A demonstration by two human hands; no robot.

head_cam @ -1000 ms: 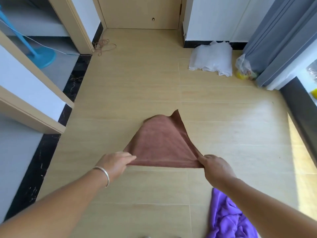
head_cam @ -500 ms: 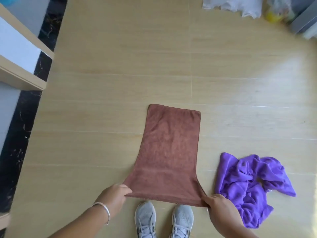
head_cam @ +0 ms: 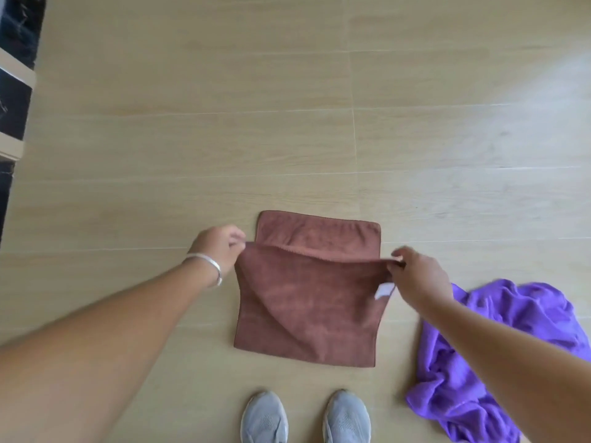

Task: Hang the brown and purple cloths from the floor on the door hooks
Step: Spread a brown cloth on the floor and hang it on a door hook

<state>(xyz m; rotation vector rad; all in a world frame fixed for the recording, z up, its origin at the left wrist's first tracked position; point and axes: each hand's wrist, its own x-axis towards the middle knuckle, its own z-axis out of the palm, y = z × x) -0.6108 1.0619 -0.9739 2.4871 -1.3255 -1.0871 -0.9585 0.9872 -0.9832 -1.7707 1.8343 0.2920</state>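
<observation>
The brown cloth [head_cam: 307, 298] lies on the wooden floor, folded over itself, with its near half doubled toward the far edge. My left hand [head_cam: 217, 247], with a silver bangle on the wrist, pinches the left corner of the folded edge. My right hand [head_cam: 415, 273] pinches the right corner, beside a small white label. The purple cloth [head_cam: 518, 318] lies crumpled on the floor to the right, partly behind my right forearm. No door hooks are in view.
My two grey shoes [head_cam: 303, 417] stand just in front of the brown cloth. A black strip and a pale door frame [head_cam: 12, 91] run along the left edge. Light wooden floor [head_cam: 224, 123] stretches ahead.
Both hands have carried the near edge of the brown cloth away from me, folding it in half on the floor. The view has tilted further down.
</observation>
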